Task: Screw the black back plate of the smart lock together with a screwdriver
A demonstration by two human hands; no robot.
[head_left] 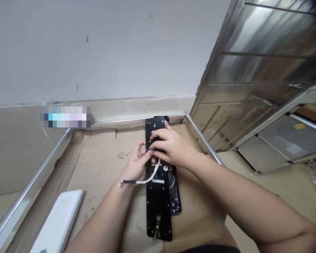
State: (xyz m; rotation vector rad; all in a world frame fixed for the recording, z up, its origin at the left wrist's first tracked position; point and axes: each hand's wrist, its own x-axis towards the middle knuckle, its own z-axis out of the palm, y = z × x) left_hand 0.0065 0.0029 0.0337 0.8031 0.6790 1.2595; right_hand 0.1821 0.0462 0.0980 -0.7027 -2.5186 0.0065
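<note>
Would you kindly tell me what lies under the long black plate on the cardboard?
A second dark panel with thin wires shows past the black plate's right edge, on the cardboard. The right hand covers its upper part, so what lies beneath there cannot be seen.

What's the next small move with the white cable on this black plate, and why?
I'd probably have the left hand draw the slack out of the white cable. It bows across the black metal plate and trails past the left wrist, while the right hand lies over the plate's upper end and seems to steady it.
</note>
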